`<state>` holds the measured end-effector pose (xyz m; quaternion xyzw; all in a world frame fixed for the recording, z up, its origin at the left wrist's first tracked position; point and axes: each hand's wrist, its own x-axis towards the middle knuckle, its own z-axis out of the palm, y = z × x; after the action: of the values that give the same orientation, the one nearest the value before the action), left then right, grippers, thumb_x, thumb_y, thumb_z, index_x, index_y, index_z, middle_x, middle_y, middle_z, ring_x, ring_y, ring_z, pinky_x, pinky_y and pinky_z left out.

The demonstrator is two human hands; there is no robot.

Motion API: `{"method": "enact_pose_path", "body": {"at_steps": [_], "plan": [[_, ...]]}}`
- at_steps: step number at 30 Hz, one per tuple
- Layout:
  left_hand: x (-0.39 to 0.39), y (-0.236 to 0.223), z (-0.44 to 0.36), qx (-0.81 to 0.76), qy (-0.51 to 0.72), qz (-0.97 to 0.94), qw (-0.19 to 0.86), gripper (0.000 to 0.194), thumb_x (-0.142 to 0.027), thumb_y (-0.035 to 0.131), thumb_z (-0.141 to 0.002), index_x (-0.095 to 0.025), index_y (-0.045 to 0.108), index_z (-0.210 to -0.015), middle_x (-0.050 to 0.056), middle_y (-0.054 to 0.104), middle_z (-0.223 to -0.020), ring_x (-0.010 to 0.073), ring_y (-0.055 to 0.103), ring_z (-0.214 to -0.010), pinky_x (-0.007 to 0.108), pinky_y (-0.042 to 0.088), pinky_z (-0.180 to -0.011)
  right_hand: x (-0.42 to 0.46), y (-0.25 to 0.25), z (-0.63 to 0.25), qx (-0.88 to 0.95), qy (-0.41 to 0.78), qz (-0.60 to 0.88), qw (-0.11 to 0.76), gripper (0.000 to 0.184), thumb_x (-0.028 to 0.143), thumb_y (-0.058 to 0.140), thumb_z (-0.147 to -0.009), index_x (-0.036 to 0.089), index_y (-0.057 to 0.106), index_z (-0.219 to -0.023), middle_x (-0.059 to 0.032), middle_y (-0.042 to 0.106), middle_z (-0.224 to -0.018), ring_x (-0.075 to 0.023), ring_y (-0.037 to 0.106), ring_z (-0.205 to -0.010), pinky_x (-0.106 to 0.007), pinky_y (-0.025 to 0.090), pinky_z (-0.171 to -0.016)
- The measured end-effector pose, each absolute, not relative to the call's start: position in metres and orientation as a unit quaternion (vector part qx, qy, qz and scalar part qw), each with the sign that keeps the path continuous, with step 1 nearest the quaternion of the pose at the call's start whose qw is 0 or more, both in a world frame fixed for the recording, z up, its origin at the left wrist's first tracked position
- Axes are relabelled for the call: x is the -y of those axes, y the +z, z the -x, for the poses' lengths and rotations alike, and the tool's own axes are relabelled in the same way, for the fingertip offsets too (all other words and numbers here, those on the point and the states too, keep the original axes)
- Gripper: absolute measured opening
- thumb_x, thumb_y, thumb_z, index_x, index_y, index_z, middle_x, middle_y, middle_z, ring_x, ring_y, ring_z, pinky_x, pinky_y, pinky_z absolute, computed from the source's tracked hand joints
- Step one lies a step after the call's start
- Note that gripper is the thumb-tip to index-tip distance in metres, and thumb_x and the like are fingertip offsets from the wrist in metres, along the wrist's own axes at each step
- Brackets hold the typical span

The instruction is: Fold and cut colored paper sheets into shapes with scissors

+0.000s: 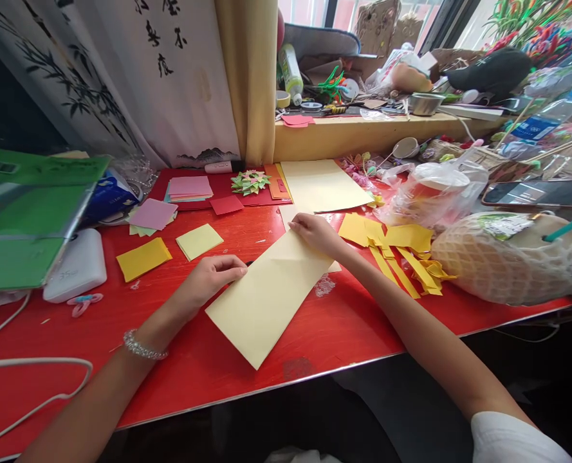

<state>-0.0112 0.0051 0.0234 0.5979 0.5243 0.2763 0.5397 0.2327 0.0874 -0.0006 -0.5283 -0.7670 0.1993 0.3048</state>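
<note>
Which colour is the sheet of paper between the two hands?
The sheet is pale yellow; it shows best in the head view.

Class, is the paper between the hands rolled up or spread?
Spread: the pale yellow paper shows a broad face; I cannot tell whether it's doubled.

Paper (266,299) over tbl (189,357) btwn L hand (211,278) & R hand (318,233), note stack (144,259) to L w/ packet (22,257) farther L, scraps (414,238) to R w/ fruit (507,267) beyond & phone (539,193) behind it, paper ornament (250,182) at back nr curtain (257,83), bottle (291,76) on window ledge (363,138) behind.
</note>
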Motion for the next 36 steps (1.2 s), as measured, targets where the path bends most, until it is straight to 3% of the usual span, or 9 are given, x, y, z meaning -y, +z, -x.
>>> {"method": "enact_pose_path", "body": {"at_steps": [7,21,24,29,36], "plan": [[-0.013,0.021,0.019,-0.503,0.286,-0.636,0.51,0.018,-0.037,0.06,-0.073,-0.019,0.065,-0.069,-0.001,0.06,-0.07,0.0137,0.051,-0.069,0.022,0.039,-0.066,-0.098,-0.002,-0.251,0.745,0.162,0.563,0.319,0.023,0.031,0.042,-0.085,0.017,0.05,-0.067,-0.0032,0.056,-0.068,-0.0147,0.045,-0.063,-0.026,0.03,-0.059],[-0.011,0.037,0.04,-0.389,0.174,-0.707,0.564,0.015,-0.027,0.057,-0.075,-0.019,0.058,-0.062,-0.001,0.052,-0.063,0.0112,0.046,-0.062,0.022,0.036,-0.06,-0.106,-0.009,-0.265,0.702,0.146,0.574,0.394,0.019,0.028,0.044,-0.083,0.018,0.048,-0.067,-0.0019,0.054,-0.066,-0.0147,0.046,-0.064,-0.026,0.032,-0.06],[-0.009,0.037,0.043,-0.346,0.216,-0.702,0.584,0.016,-0.027,0.057,-0.075,-0.018,0.06,-0.061,0.0,0.051,-0.059,0.0112,0.046,-0.059,0.023,0.037,-0.058,-0.108,-0.008,-0.27,0.686,0.178,0.57,0.416,0.022,0.032,0.047,-0.082,0.018,0.049,-0.065,-0.0011,0.052,-0.066,-0.0141,0.045,-0.064,-0.026,0.032,-0.06],[-0.016,0.024,0.033,-0.46,0.356,-0.614,0.533,0.016,-0.033,0.056,-0.079,-0.019,0.061,-0.076,-0.001,0.052,-0.064,0.0081,0.045,-0.055,0.02,0.036,-0.052,-0.104,0.002,-0.272,0.627,0.235,0.554,0.495,0.024,0.036,0.051,-0.08,0.018,0.05,-0.065,0.0001,0.049,-0.066,-0.0124,0.043,-0.063,-0.025,0.032,-0.058],[-0.026,0.005,0.021,-0.569,0.35,-0.562,0.488,0.034,-0.049,0.059,-0.074,-0.017,0.053,-0.083,-0.003,0.055,-0.067,0.0041,0.04,-0.041,0.018,0.029,-0.037,-0.099,0.007,-0.268,0.5,0.364,0.498,0.607,0.025,0.042,0.053,-0.08,0.02,0.047,-0.071,0.0008,0.046,-0.065,-0.0105,0.043,-0.055,-0.024,0.035,-0.051]]}}
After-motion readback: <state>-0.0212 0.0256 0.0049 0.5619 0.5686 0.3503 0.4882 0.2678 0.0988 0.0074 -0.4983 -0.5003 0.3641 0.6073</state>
